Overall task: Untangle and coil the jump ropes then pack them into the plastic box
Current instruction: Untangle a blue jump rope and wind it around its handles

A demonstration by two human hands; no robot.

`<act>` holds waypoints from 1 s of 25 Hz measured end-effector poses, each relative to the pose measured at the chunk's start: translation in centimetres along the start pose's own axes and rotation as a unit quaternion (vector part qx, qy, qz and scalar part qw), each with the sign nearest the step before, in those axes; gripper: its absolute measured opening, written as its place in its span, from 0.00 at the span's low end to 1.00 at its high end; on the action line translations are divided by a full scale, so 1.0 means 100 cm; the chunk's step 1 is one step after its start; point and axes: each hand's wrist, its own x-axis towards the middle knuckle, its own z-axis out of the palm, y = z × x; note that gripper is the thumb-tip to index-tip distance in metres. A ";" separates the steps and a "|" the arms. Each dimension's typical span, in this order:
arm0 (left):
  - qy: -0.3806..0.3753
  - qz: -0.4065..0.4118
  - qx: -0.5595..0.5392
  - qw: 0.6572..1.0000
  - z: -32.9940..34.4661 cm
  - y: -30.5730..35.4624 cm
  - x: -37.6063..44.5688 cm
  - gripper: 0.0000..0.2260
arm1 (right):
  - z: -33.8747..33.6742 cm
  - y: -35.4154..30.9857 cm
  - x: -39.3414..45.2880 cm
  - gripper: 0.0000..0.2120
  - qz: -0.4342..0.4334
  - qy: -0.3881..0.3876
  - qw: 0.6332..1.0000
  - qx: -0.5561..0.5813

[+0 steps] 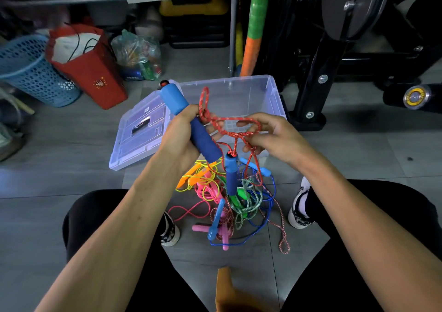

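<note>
My left hand (180, 136) grips a blue foam jump-rope handle (189, 122), held tilted above the floor. A red braided rope (229, 130) runs from it in loops to my right hand (270, 137), which pinches a strand. The rope's second blue handle (230, 175) dangles below my hands. Under it lies a tangled pile of jump ropes (229, 204) in yellow, pink, green, blue and red-white. The clear plastic box (270, 96) stands open just beyond my hands, and I see nothing inside it.
The box's clear lid (136, 134) lies on the floor to the left. A blue mesh basket (31, 72) and a red bag (88, 67) stand far left. Black exercise equipment (334, 60) fills the right. My shoes (299, 206) flank the pile.
</note>
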 end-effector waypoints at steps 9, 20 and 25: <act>0.086 -0.032 0.067 0.994 -0.001 0.000 0.008 0.05 | -0.005 -0.008 -0.002 0.04 -0.004 0.022 1.000 0.002; 0.101 -0.077 0.031 0.991 -0.001 0.005 0.009 0.10 | 0.008 0.003 0.002 0.08 0.025 -0.052 0.992 -0.116; 0.072 -0.093 0.069 0.991 -0.003 0.008 0.005 0.08 | 0.018 0.016 0.006 0.08 0.007 -0.014 0.960 -0.280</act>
